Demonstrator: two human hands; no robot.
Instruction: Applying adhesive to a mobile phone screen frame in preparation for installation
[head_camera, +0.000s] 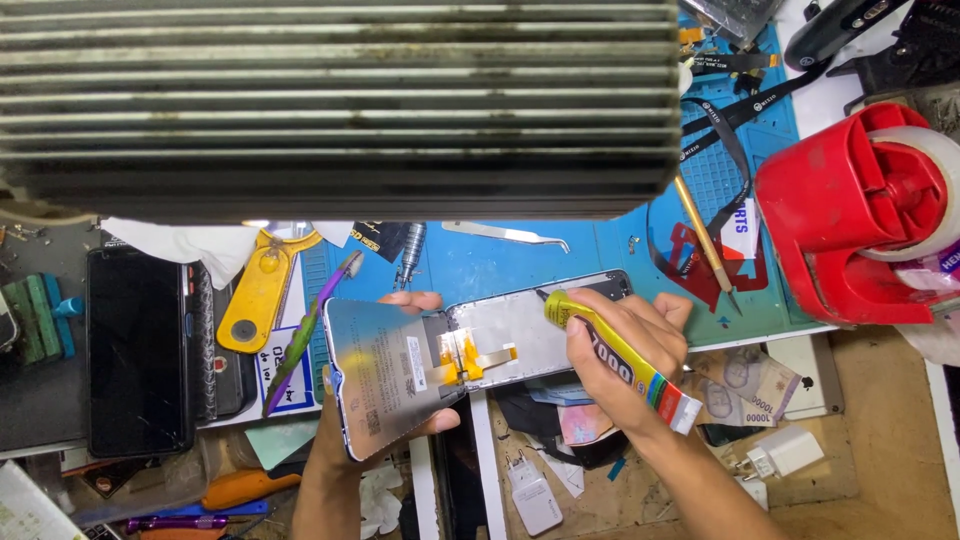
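- A big grey ribbed housing (340, 100) with grimy horizontal slats hangs across the top of the view and hides the far part of the bench.
- Beneath it lies a blue work mat (600, 255), with black lanyard straps (735, 120) trailing over its right part.
- At the right edge stands a red tape dispenser (850, 215) carrying a roll of clear tape.
- On the left a dark phone (138, 350) lies face up, screen black, well apart from the hands.
- Near the middle, a phone rear panel (380, 375), silvery inside, is tilted up and open like a book cover; the left hand (345, 440) grips it from below, thumb at the lower edge and fingertips curled over its top edge.
- Joined to that panel by an orange flex cable (465, 355), the phone frame (535, 325) lies flat on the near edge of the mat, just beside the right hand.
- The right hand (625, 365) is closed around a yellow glue tube (610, 355), holding it slanted with the dark nozzle touching, or almost touching, the frame's upper edge.
- A yellow opening tool (255, 295) and a purple-and-green stylus (310, 335) rest left of the panel.
- Steel tweezers (505, 235) lie on the mat above the frame.
- A thin wooden-handled knife (705, 240) lies slanted near the dispenser.
- A white charger plug (785, 455) sits on the brown bench at lower right.
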